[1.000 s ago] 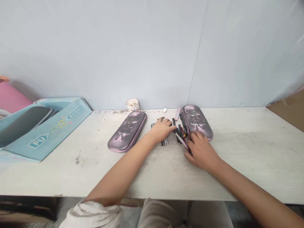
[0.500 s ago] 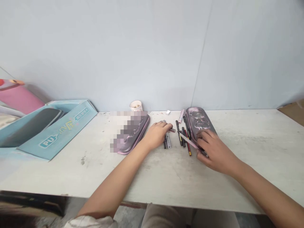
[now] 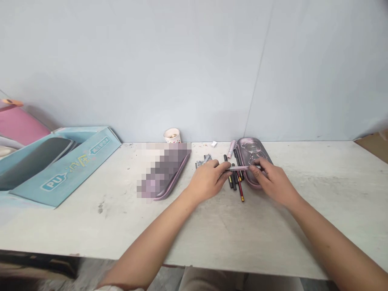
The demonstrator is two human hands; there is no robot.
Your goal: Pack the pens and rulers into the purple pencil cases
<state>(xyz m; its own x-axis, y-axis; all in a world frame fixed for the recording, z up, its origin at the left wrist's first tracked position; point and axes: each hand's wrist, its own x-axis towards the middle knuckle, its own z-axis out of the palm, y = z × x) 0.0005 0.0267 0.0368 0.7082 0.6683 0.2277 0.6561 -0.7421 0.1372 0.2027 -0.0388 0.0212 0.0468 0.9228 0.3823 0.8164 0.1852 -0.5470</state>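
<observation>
A slim pink pen point(image 3: 242, 167) lies level in the air above a loose group of black and red pens and pencils point(image 3: 235, 180). My right hand point(image 3: 273, 182) pinches it near one end, and my left hand point(image 3: 209, 180) has its fingertips on the other end. Under the pen sits one half of a mauve hard pencil case point(image 3: 253, 167) with a cartoon figure on it. Left of my left hand lies a second mauve case half point(image 3: 169, 173), blurred. A small metal ruler point(image 3: 203, 161) is partly hidden behind my left hand.
A pink marker point(image 3: 230, 149), a white eraser point(image 3: 214, 144) and a paper cup point(image 3: 172, 136) stand along the wall edge of the white table point(image 3: 273, 226). A blue printed box point(image 3: 65, 169) sits at the left, with brown cardboard point(image 3: 374, 146) at the right.
The pink pen has risen from its slant across the pile and now lies level between my hands, which have moved closer together. The small ruler now shows further back, behind my left hand.
</observation>
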